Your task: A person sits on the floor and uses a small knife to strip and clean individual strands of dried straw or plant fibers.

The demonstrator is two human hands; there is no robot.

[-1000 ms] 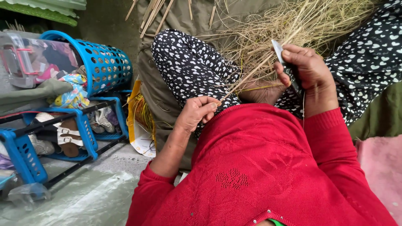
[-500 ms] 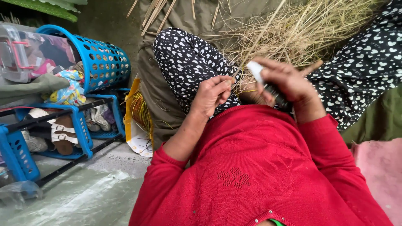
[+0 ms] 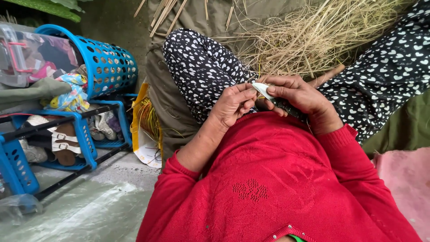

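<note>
A small blade (image 3: 262,91), pale and dully shining like metal, is held in the right hand (image 3: 300,101); its dark handle (image 3: 289,109) may be plastic, though little of it is seen. Dry, matt, rough straw (image 3: 313,40) is heaped ahead, a fine strand of it pinched by the left hand (image 3: 233,104). The red sweater (image 3: 277,179) is of soft knitted cloth, the spotted trousers (image 3: 201,67) of thin printed cloth. The blue basket (image 3: 109,65) and rack (image 3: 83,134) are of smooth, glossy plastic; the floor (image 3: 89,210) looks like rough concrete.

Both arms bend inward at chest height, left hand (image 3: 233,104) pinching with curled fingers beside the closed right hand (image 3: 299,99).
</note>
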